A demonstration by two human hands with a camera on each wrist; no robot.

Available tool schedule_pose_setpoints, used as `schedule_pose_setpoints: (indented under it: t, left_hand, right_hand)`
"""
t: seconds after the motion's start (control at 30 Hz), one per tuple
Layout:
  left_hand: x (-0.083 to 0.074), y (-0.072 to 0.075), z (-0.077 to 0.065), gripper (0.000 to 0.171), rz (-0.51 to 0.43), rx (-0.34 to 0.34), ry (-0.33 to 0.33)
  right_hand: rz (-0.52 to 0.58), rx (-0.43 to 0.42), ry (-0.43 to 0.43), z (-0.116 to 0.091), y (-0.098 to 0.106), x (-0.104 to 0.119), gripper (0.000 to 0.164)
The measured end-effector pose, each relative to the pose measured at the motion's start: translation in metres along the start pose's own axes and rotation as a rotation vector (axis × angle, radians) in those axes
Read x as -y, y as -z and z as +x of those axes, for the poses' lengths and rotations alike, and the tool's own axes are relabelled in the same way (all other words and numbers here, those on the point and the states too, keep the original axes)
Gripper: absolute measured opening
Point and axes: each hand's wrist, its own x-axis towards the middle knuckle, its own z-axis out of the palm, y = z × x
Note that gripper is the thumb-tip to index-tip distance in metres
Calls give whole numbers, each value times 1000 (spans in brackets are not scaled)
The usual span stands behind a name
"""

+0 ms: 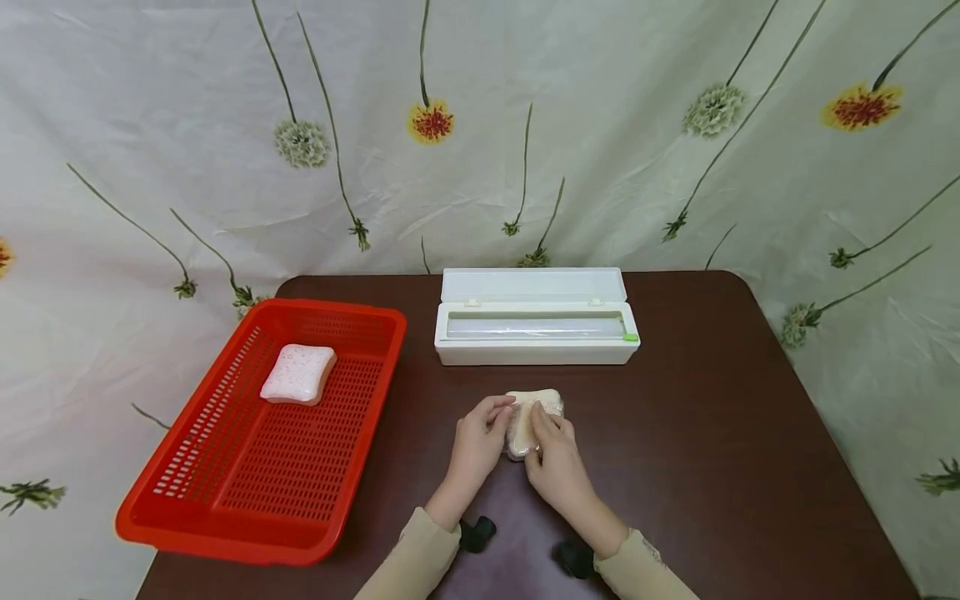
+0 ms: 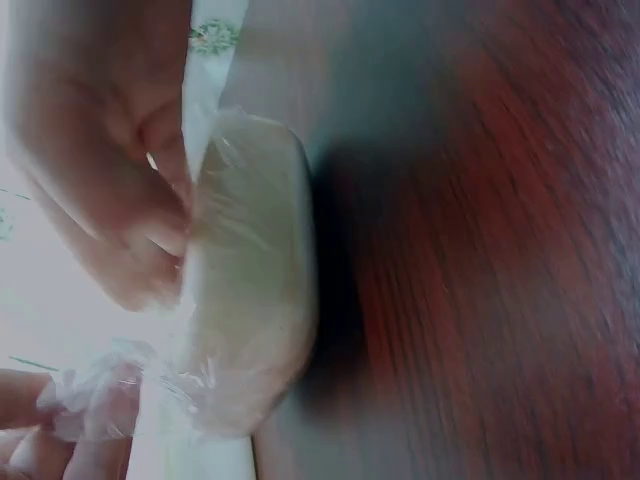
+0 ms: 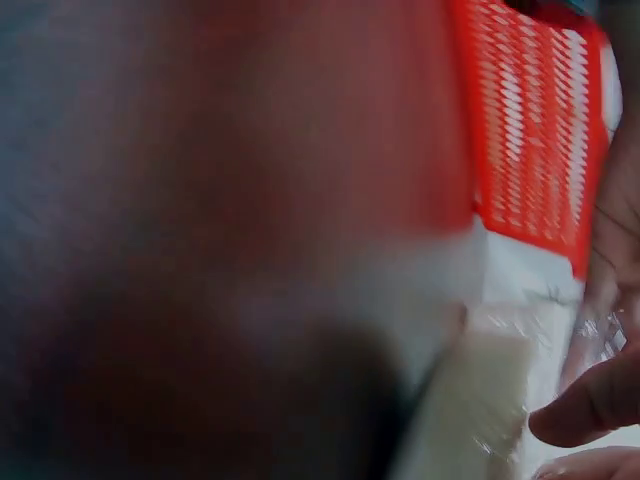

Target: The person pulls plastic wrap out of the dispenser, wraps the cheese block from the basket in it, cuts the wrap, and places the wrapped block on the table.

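Note:
A cream rounded bar, like a bar of soap, is wrapped in clear cling film near the middle of the table. My left hand is at its left side and pinches a crumpled tuft of the film, which stands off the end of the bar in the left wrist view. From the right, my right hand grips the bar, thumb lying across its top. Film wrinkles show on the bar's face in the left wrist view. A large blur covers much of the right wrist view.
Behind the hands stands a white cling film dispenser, lid raised, with a film roll inside and a green slider. At left, a red perforated basket contains a white, pink-speckled bar. A flowered cloth hangs behind the dark table.

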Motion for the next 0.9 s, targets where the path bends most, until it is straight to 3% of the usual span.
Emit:
schedule_pose_setpoints:
  t: [0.1,0.2,0.3,0.57,0.63,0.73,0.9]
  left_hand:
    - [-1,1,-2,21,-22,-4,25]
    - [-1,1,-3,21,-50,-14,38]
    - [-2,0,-3,21,-62,-25,25]
    - [-4,-4,-4,23,-90,13,27]
    - [-5,-5,-5,26,-99,27,30]
    - [-7,-6,-6,29,-120,44,36]
    - [-11,-11,-10,34,-134,80,49]
  right_hand:
    - [-168,-12,97,-7,-9,1,54]
    - [-280,-39,137,-9,-15,2,53]
    - [-332,-45,143,-8,-18,2,55]
    - [-424,37,159,-16,-23,3,71]
    - [-370,57,134,-14,-19,4,71]
    - [-200,73,40,-9,-5,7,63]
    - [249,4,-222,4,18,2,50]
